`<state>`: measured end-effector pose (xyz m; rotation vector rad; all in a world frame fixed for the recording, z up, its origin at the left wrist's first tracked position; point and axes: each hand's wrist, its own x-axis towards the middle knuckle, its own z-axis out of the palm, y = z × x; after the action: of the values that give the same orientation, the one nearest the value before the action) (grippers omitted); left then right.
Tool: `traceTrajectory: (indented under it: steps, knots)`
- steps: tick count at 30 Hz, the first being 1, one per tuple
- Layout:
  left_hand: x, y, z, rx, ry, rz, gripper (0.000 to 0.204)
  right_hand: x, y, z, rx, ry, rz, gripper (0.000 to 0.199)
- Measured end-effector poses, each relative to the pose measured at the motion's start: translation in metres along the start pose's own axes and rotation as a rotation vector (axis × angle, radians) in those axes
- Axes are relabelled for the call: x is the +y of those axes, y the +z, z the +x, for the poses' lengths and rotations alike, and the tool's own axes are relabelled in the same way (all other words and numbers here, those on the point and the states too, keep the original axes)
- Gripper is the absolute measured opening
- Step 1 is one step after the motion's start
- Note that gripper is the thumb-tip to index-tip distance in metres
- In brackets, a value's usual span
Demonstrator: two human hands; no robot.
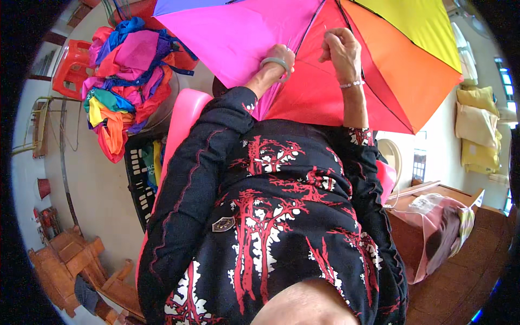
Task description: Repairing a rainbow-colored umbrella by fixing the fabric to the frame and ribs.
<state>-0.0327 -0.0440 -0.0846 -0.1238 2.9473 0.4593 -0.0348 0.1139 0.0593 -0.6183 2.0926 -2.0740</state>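
A multicoloured umbrella (246, 40) lies spread before me, with pink, red, orange and yellow panels and thin dark ribs. My left hand (279, 58), with a pale green bangle on its wrist, is closed at the seam between the pink and red panels. Its fingers grip the umbrella there, though the exact hold is partly hidden. Over the red panel, my right hand (341, 51) is raised in a pinch, a beaded bracelet round the wrist. A faint thin line shows by its fingertips, too small to name.
At left, a heap of colourful fabric (130, 76) rests beside a red plastic stool (73, 67). Below it stands a black crate (138, 184). A pink chair (187, 108) is around me. On the right are a wooden cabinet (433, 189) draped with cloth and yellow cushions (479, 130).
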Motion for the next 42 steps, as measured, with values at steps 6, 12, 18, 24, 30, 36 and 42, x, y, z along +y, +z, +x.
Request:
traceTrajectory:
  steps: [6, 12, 18, 24, 30, 36, 42]
  knots:
    - [0.009, 0.003, -0.008, 0.346, -0.221, -0.178, 0.026, 0.003, -0.001, 0.002, 0.018, -0.018, 0.005, 0.01]
    - [0.03, -0.032, -0.03, 0.698, -0.274, -0.506, 0.028, 0.009, -0.006, 0.004, 0.059, -0.017, 0.061, 0.011]
    - [0.046, -0.058, -0.057, 0.702, -0.092, -0.866, 0.027, 0.013, -0.014, 0.004, 0.14, 0.044, 0.161, 0.012]
    - [0.049, -0.05, -0.055, 0.547, 0.392, -0.706, 0.016, 0.021, -0.03, 0.008, 0.224, 0.104, 0.315, 0.013]
    - [0.052, -0.02, -0.045, 0.6, 0.661, -0.266, 0.015, 0.025, -0.049, 0.01, 0.211, 0.125, 0.405, 0.009]
    - [0.057, -0.023, -0.047, 0.434, 0.511, -0.137, 0.017, 0.018, -0.054, 0.012, 0.21, 0.081, 0.412, 0.006]
    - [0.053, -0.024, -0.056, 0.273, 0.393, -0.245, 0.015, 0.02, -0.048, 0.009, 0.233, 0.095, 0.415, 0.005]
